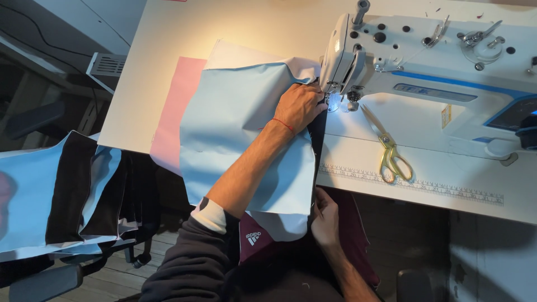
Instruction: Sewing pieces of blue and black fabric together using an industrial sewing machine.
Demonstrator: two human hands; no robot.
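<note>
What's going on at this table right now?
A person sits at a white sewing machine, working on a light blue fabric piece. The left hand presses the fabric flat right beside the needle area, while the right hand pinches its lower edge at the table's front. A pink fabric piece lies under it to the left. Gold-handled scissors rest on the table, untouched. More blue and black fabric hangs on the far left.
</note>
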